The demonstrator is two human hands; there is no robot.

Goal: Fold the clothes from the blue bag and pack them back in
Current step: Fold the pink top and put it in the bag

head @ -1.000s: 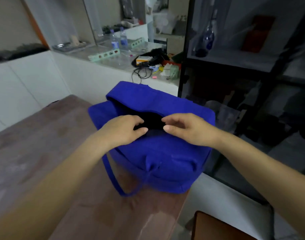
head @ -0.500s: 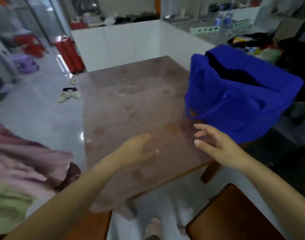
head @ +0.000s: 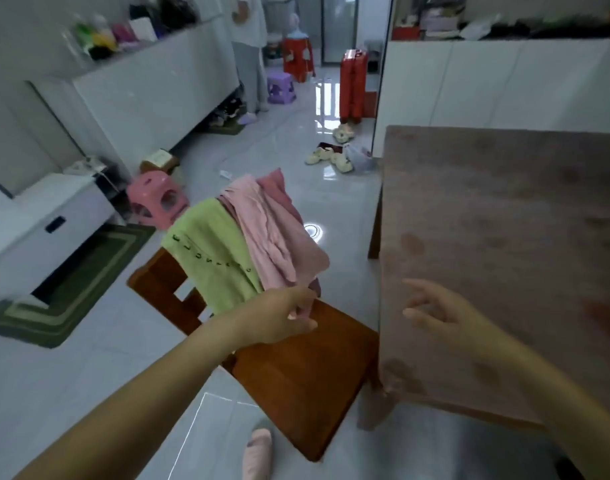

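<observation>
A pink garment (head: pixel 272 233) and a green garment (head: pixel 213 261) with dark lettering hang over the back of a wooden chair (head: pixel 296 372). My left hand (head: pixel 279 317) pinches the lower hem of the pink garment at the chair's seat. My right hand (head: pixel 442 313) hovers with fingers spread over the near left edge of the brown table (head: pixel 504 237), holding nothing. The blue bag is out of view.
A pink stool (head: pixel 158 199) and a green mat (head: pixel 75 282) lie left of the chair. Slippers (head: pixel 331 157), a purple stool (head: pixel 280 87) and red stools stand farther down the glossy floor. A person stands at the far white counter (head: pixel 151 95). My foot (head: pixel 258 455) shows below.
My view has swung left from the blue bag on the table to the chair. My left hand has reached the pink garment and taken hold of its hem; the right hand stays free.
</observation>
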